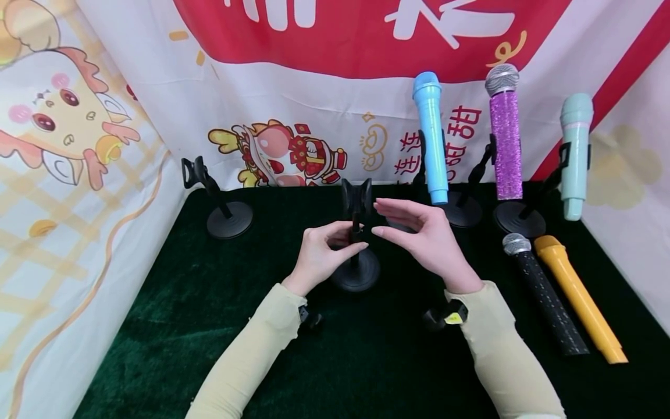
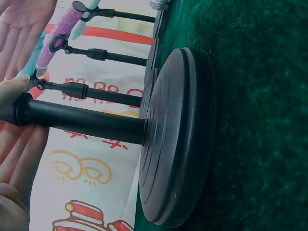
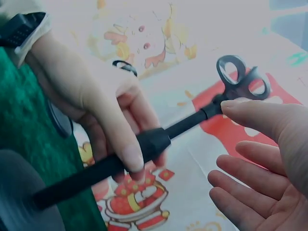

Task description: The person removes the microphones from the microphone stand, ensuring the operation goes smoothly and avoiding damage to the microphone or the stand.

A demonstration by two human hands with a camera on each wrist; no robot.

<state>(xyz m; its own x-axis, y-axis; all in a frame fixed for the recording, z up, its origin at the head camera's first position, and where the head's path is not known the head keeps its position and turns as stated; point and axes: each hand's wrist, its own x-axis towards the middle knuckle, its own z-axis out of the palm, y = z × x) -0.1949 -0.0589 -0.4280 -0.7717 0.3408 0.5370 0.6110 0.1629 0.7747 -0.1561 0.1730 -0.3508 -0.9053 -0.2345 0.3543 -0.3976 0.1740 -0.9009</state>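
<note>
Holding a stand [image 1: 357,273] by its pole [image 2: 86,120], my left hand [image 1: 323,251] pinching it between thumb and fingers, base down on the green cloth [image 1: 235,331] around the middle. My right hand [image 1: 429,240] has its fingers out straight, thumb spread away, nothing in it, just beside the stand's clip [image 1: 357,198]. Another stand [image 1: 230,221] is off to the left. Over on the right, three clips [image 1: 493,149] have a blue mic [image 1: 433,139], a purple mic [image 1: 506,139] and a pale green mic [image 1: 576,145] in them. Nearer me, a black mic [image 1: 549,304] and a yellow mic [image 1: 580,295] just lie there.
</note>
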